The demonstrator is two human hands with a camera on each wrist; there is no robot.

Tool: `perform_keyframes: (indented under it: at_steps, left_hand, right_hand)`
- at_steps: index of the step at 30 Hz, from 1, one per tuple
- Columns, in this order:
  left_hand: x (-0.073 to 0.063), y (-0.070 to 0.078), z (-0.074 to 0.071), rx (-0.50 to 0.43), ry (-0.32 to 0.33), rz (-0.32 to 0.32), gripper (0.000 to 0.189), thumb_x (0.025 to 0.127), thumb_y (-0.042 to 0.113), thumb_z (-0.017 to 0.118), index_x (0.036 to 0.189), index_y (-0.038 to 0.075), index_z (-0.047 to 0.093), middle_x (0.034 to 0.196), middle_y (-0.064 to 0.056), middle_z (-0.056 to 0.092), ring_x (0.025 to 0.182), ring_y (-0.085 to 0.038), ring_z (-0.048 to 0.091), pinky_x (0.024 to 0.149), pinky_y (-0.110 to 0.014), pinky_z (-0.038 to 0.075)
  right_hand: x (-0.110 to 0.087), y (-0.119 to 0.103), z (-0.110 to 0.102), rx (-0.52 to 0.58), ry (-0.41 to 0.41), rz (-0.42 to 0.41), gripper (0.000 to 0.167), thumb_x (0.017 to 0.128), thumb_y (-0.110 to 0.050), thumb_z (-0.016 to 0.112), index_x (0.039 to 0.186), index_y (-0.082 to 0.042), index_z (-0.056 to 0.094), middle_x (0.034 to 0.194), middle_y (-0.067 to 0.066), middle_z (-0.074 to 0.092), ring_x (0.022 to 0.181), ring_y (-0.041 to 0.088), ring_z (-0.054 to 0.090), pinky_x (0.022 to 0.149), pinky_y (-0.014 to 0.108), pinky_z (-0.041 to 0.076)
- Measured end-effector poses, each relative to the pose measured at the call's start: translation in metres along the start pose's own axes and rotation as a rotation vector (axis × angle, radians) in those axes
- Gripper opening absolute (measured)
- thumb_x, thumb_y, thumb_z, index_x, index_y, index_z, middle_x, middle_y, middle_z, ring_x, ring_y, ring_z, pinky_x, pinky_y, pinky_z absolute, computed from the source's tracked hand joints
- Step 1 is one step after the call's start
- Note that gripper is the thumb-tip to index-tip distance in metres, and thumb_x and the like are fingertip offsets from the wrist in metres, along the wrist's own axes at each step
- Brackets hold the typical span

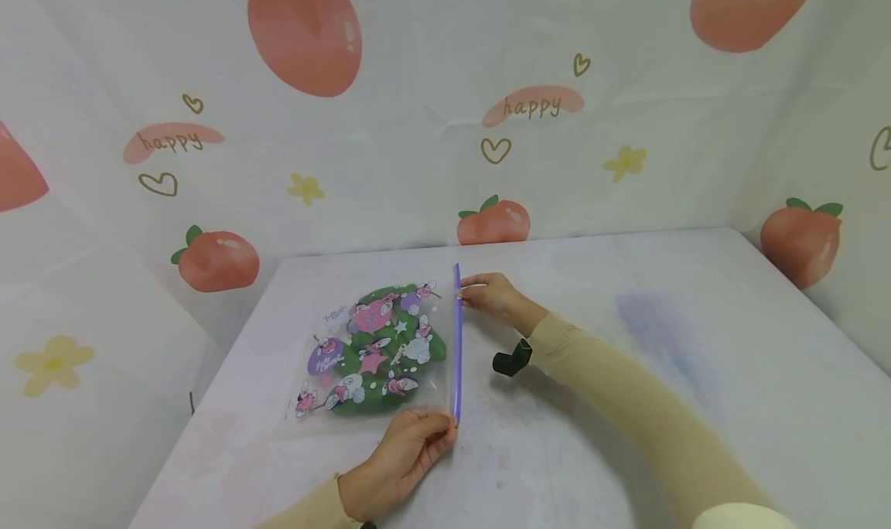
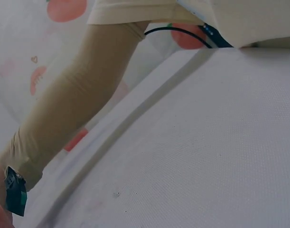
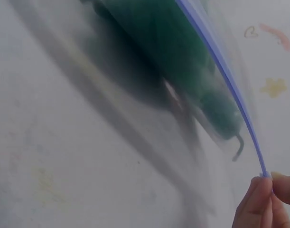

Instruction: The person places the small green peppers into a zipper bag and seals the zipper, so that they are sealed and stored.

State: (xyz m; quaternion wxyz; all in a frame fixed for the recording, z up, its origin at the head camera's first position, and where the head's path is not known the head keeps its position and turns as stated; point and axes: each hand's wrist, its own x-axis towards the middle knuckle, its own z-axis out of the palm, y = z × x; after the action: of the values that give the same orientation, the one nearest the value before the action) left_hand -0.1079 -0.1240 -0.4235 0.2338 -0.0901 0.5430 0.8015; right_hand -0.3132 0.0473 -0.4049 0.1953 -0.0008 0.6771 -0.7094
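Note:
A clear zip bag [image 1: 372, 363], printed with pink and purple cartoon figures, lies on the table with green peppers inside. Along its right edge runs a purple zip strip [image 1: 457, 343]. My left hand [image 1: 404, 455] pinches the near end of this strip, while my right hand [image 1: 497, 297] grips it close to the far end. In the right wrist view, fingers of the right hand [image 3: 263, 204] pinch the end of the strip, and a green pepper [image 3: 220, 114] with a curved stem shows through the plastic. The left wrist view mostly shows the other sleeve and the table.
The white table [image 1: 571, 452] carries a faint purple smudge [image 1: 661, 336] on its right side. A cloth backdrop [image 1: 418, 65] with peach prints hangs behind and beside it. A black device [image 1: 513, 359] is worn at the right wrist.

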Motion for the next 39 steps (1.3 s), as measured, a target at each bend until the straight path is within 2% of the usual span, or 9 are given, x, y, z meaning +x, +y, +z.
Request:
perform_keyframes:
  at_steps: [5, 14, 23, 30, 34, 37, 39]
  left_hand:
    - [-0.001, 0.001, 0.000, 0.007, 0.002, -0.007, 0.009, 0.092, 0.000, 0.055, 0.091, -0.003, 0.064, 0.084, -0.004, 0.061, 0.074, -0.004, 0.059, 0.072, -0.014, 0.052]
    - [-0.003, 0.002, 0.001, 0.000, 0.000, -0.004, 0.009, 0.092, 0.000, 0.055, 0.089, -0.001, 0.064, 0.083, -0.004, 0.061, 0.074, -0.004, 0.060, 0.072, -0.014, 0.052]
    - [-0.003, 0.002, 0.002, 0.008, 0.004, -0.004, 0.009, 0.092, 0.000, 0.056, 0.088, -0.001, 0.064, 0.083, -0.005, 0.061, 0.074, -0.005, 0.060, 0.072, -0.014, 0.052]
    - [-0.003, 0.003, 0.002, 0.019, 0.004, -0.021, 0.008, 0.092, 0.000, 0.056, 0.090, -0.002, 0.063, 0.087, -0.006, 0.060, 0.075, -0.006, 0.059, 0.074, -0.015, 0.053]
    - [-0.004, 0.006, 0.001, 0.014, -0.047, -0.053, 0.007, 0.094, 0.003, 0.057, 0.094, -0.002, 0.063, 0.090, -0.007, 0.061, 0.078, -0.007, 0.061, 0.077, -0.018, 0.053]
    - [-0.005, 0.012, 0.000, -0.016, -0.125, -0.105, 0.009, 0.095, 0.006, 0.057, 0.099, -0.001, 0.062, 0.092, -0.007, 0.064, 0.082, -0.010, 0.064, 0.082, -0.022, 0.054]
    - [-0.007, 0.017, -0.001, -0.037, -0.191, -0.153, 0.015, 0.096, 0.007, 0.056, 0.106, -0.004, 0.058, 0.097, -0.010, 0.065, 0.090, -0.014, 0.065, 0.088, -0.028, 0.053]
  right_hand:
    - [0.010, -0.002, 0.000, -0.015, 0.045, -0.049, 0.029, 0.091, 0.000, 0.062, 0.117, 0.013, 0.059, 0.096, 0.009, 0.063, 0.075, 0.008, 0.062, 0.081, 0.023, 0.055]
    - [0.015, -0.004, 0.001, -0.015, 0.082, -0.089, 0.030, 0.093, -0.003, 0.062, 0.118, 0.012, 0.059, 0.107, 0.013, 0.062, 0.086, 0.011, 0.061, 0.092, 0.028, 0.052]
    - [0.020, -0.004, 0.001, 0.034, 0.123, -0.098, 0.029, 0.092, -0.001, 0.061, 0.117, 0.013, 0.059, 0.113, 0.018, 0.061, 0.087, 0.012, 0.062, 0.094, 0.030, 0.051]
    - [0.020, -0.003, 0.001, 0.035, 0.117, -0.109, 0.030, 0.093, -0.002, 0.060, 0.119, 0.014, 0.059, 0.114, 0.018, 0.062, 0.087, 0.012, 0.063, 0.094, 0.030, 0.051]
    - [0.017, -0.003, 0.000, 0.011, 0.100, -0.085, 0.033, 0.094, -0.006, 0.060, 0.123, 0.009, 0.057, 0.116, 0.018, 0.061, 0.090, 0.015, 0.063, 0.096, 0.035, 0.050]
    - [0.012, -0.002, -0.001, -0.033, 0.045, -0.037, 0.039, 0.094, -0.007, 0.061, 0.132, 0.001, 0.054, 0.117, 0.016, 0.060, 0.091, 0.017, 0.062, 0.095, 0.040, 0.051]
    - [0.009, -0.001, -0.002, -0.053, -0.010, 0.000, 0.049, 0.092, -0.005, 0.063, 0.139, -0.006, 0.049, 0.116, 0.015, 0.060, 0.090, 0.018, 0.063, 0.092, 0.042, 0.052]
